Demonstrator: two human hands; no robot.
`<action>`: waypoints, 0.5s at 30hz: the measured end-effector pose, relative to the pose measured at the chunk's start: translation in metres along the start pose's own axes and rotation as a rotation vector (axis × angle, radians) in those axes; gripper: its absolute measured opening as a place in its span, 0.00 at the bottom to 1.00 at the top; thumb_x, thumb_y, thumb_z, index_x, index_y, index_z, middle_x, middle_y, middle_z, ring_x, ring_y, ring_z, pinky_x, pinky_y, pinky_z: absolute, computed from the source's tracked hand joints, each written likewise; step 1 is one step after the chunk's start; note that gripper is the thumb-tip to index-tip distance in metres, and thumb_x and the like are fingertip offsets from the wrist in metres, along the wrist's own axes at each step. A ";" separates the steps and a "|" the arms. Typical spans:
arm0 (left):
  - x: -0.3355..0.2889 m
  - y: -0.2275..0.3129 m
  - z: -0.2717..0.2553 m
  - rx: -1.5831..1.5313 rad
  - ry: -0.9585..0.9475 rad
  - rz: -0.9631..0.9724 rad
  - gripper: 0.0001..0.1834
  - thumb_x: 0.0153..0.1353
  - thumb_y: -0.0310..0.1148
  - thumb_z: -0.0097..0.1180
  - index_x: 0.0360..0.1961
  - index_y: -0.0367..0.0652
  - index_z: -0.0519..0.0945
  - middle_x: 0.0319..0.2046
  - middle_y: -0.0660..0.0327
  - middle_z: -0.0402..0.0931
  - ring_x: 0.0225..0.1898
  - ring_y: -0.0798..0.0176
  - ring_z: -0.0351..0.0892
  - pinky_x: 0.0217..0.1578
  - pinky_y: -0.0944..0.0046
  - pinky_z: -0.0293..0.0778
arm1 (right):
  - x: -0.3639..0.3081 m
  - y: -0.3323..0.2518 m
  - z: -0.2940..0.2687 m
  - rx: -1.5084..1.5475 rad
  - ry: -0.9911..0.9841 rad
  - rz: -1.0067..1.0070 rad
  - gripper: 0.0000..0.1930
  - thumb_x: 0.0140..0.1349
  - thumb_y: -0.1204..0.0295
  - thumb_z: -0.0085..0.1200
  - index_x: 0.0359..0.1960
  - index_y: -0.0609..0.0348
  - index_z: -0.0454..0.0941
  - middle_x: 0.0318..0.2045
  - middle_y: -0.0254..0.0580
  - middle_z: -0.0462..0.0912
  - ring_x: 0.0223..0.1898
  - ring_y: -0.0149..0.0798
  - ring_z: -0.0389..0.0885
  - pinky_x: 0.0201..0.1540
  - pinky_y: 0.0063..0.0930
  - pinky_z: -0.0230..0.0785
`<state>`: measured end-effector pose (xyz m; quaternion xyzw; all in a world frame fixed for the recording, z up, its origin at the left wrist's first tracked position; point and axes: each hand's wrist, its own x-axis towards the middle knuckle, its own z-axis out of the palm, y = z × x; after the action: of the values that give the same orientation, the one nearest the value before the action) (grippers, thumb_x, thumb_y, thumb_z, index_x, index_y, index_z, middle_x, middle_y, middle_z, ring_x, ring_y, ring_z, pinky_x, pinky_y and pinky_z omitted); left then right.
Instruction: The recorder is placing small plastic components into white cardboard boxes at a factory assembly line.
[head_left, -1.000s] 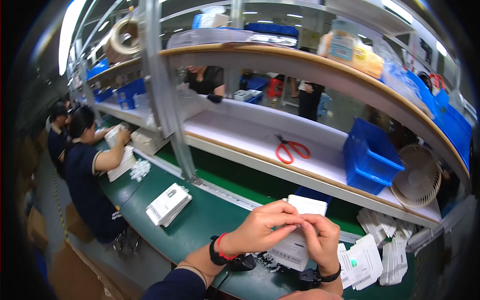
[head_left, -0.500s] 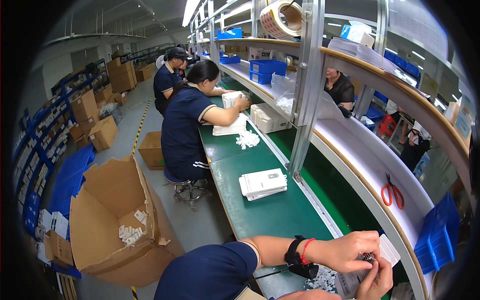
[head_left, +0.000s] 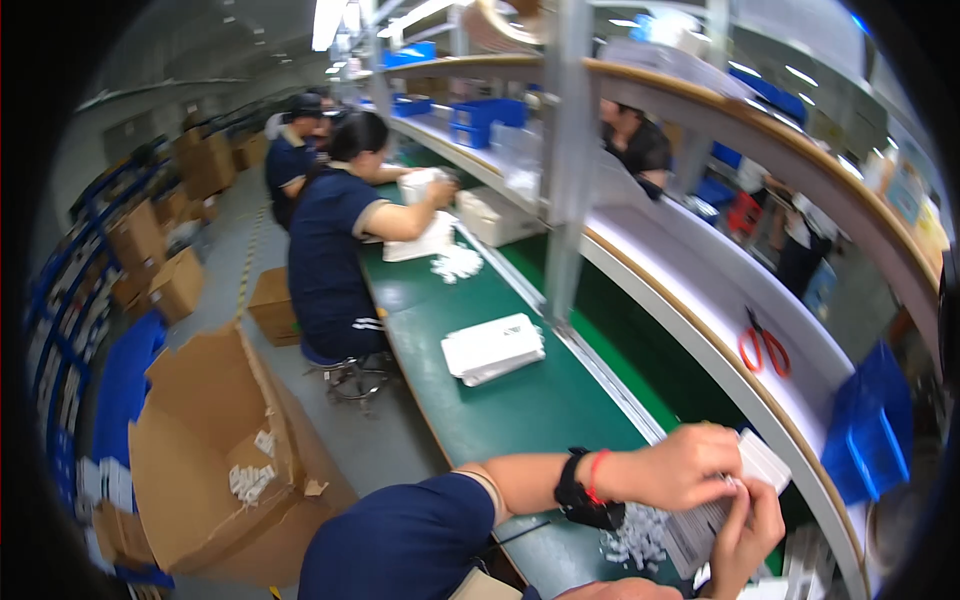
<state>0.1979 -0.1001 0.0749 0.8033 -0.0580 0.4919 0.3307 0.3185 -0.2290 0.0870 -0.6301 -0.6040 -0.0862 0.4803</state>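
Note:
My left hand (head_left: 690, 466), with a black watch and a red string bracelet at its wrist, is closed in a pinch. Its fingertips meet those of my right hand (head_left: 752, 528), also pinched, around a tiny pale thing too blurred to name. Just behind the fingers shows a white plastic housing (head_left: 765, 460). Beneath the hands is a flat piece with a grey printed face (head_left: 692, 537); whether the two are one item I cannot tell. Beside my left wrist lies a heap of small white plastic pieces (head_left: 637, 537) on the green table (head_left: 430, 400).
A stack of white panels (head_left: 492, 348) lies farther up the table. On the shelf rest red-handled scissors (head_left: 764, 345) and a blue bin (head_left: 868, 425). A large open carton (head_left: 190, 430) stands at left. A co-worker (head_left: 335, 250) sits farther along, handling white parts.
The whole view has shifted, so the scene sits farther left and higher. My hands stay pinched together at the same spot over the printed piece; the picture is more blurred.

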 end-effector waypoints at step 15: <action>0.009 -0.007 -0.003 -0.055 0.093 -0.331 0.04 0.54 0.25 0.62 0.28 0.34 0.81 0.23 0.62 0.74 0.23 0.74 0.66 0.23 0.73 0.62 | 0.007 0.008 0.004 0.243 -0.154 0.208 0.14 0.62 0.76 0.51 0.50 0.65 0.75 0.29 0.51 0.83 0.28 0.41 0.84 0.34 0.27 0.72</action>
<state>0.2034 -0.0904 0.0802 0.7688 0.0769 0.4656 0.4315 0.3255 -0.2204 0.0854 -0.6313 -0.5763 0.0861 0.5118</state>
